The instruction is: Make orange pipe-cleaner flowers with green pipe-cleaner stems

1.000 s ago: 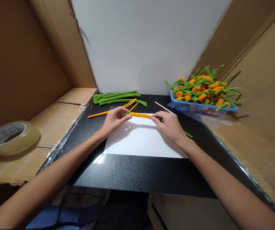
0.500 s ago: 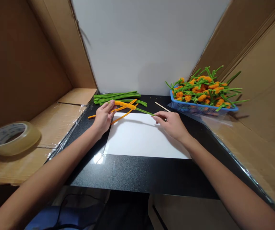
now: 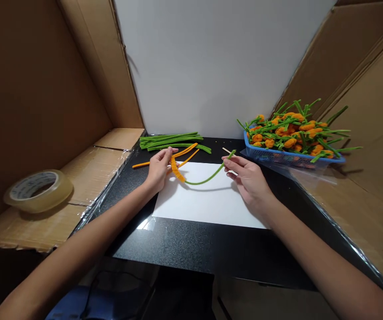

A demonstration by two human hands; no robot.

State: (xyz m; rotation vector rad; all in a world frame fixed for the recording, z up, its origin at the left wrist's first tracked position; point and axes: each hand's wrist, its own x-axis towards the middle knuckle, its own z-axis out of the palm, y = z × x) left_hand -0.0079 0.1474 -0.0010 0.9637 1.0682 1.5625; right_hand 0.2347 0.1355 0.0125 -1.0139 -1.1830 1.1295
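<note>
My left hand [image 3: 160, 168] pinches the upper end of an orange coiled piece [image 3: 177, 169] over the left part of a white sheet [image 3: 205, 205]. From the coil's lower end a green fuzzy stem [image 3: 205, 181] sags in a curve to the right. My right hand [image 3: 246, 175] grips that stem near its tip, which sticks up past the fingers. Loose orange stems [image 3: 189, 155] lie beside and behind my left hand. Behind them is a bundle of green stems [image 3: 168, 140].
A blue basket [image 3: 261, 154] heaped with orange and green pieces stands at the back right, on clear plastic. A pale stick [image 3: 226, 151] lies behind my right hand. A tape roll [image 3: 38, 191] rests on cardboard at the left. Cardboard walls rise on both sides.
The green stem has gone from straight to a sagging curve. The orange coil now tilts steeply downward. The stem's tip now points up above my right hand. The whole view has shifted slightly.
</note>
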